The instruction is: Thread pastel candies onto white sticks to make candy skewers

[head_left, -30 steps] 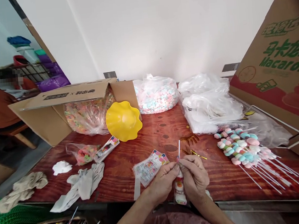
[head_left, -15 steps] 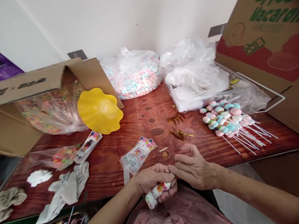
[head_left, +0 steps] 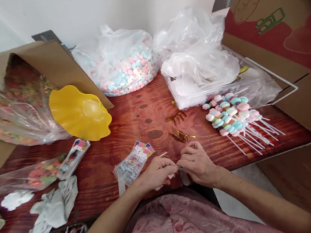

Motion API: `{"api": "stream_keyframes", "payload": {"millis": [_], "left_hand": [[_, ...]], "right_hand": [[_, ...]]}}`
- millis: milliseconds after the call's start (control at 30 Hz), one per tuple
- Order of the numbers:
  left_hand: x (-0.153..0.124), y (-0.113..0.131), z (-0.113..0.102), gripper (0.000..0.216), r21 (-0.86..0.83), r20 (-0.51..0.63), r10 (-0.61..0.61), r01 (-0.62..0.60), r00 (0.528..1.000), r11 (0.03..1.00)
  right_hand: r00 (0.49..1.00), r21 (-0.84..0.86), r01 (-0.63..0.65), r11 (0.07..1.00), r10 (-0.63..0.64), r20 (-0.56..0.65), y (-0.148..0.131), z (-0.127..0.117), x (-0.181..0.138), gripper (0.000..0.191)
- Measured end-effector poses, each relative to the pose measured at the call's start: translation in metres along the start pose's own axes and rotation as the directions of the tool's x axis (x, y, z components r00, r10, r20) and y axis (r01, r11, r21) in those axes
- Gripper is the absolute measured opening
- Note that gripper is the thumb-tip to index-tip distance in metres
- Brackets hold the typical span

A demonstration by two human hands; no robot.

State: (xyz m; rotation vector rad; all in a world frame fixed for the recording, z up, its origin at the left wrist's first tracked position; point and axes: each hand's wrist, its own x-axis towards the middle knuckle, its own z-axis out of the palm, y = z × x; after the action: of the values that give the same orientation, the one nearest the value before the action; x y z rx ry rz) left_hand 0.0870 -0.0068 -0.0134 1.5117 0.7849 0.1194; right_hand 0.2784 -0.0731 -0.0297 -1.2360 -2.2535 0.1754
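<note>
In my left hand is a marshmallow skewer in a printed clear bag, mostly covered by the closed fingers. My right hand pinches close against the left fingertips, at the bag's end; what lies between its fingers is too small to make out. Clear film hangs below the right fingers. Just beyond the hands lie gold twist ties and a short white stick. Flat printed bags are fanned out left of my left hand. Unwrapped marshmallow skewers are piled on the right.
A yellow wavy bowl leans by an open carton of bagged candy. At the back stand a large bag of marshmallows and a plastic-covered clear tray. Cloth gloves lie left; a printed box stands right.
My view has tilted down and shifted. Both hands have risen over the table edge, the wrapped skewer is now more hidden, and my right fingers have curled in.
</note>
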Motion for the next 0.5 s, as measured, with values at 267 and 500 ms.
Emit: {"api": "stream_keyframes", "payload": {"millis": [267,500], "left_hand": [[-0.036,-0.021,-0.025,0.034,-0.401,-0.338,-0.201,0.052,0.92,0.914],[-0.04,-0.028,-0.024,0.038,-0.553,-0.48,-0.252,-0.068,0.84,0.83]], "right_hand": [[0.859,-0.079,-0.47,0.879,0.435,-0.27,0.073,-0.006,-0.011,0.018],[0.827,-0.025,-0.539,0.842,0.522,-0.209,0.088,0.0,-0.008,0.017]]}}
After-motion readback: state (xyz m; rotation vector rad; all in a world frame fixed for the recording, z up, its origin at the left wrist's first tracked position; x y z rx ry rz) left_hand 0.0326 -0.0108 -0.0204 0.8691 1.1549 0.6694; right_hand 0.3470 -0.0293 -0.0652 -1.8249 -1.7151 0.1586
